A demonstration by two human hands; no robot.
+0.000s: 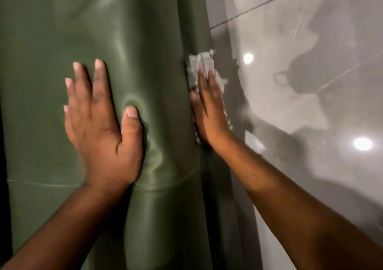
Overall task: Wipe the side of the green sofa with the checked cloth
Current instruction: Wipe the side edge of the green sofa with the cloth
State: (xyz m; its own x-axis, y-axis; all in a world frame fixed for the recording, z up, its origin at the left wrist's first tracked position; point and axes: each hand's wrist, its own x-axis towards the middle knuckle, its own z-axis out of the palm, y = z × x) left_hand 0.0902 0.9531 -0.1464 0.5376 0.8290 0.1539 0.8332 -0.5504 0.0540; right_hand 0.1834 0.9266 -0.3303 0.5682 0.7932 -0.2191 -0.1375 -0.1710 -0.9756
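Note:
The green leather sofa [62, 31] fills the left and middle of the head view, its rounded arm running down the centre. My left hand [99, 124] lies flat on top of the arm, fingers spread, thumb pressing a dent into the leather. My right hand [209, 112] presses the pale checked cloth [199, 62] flat against the sofa's outer side, below the arm's edge. Most of the cloth is hidden under the palm; its frayed end sticks out past the fingertips.
A glossy grey tiled floor [310, 62] lies to the right of the sofa, with a dark grout line, reflected ceiling lights and my shadow on it. A stitched seam [165, 184] crosses the sofa arm below my left hand.

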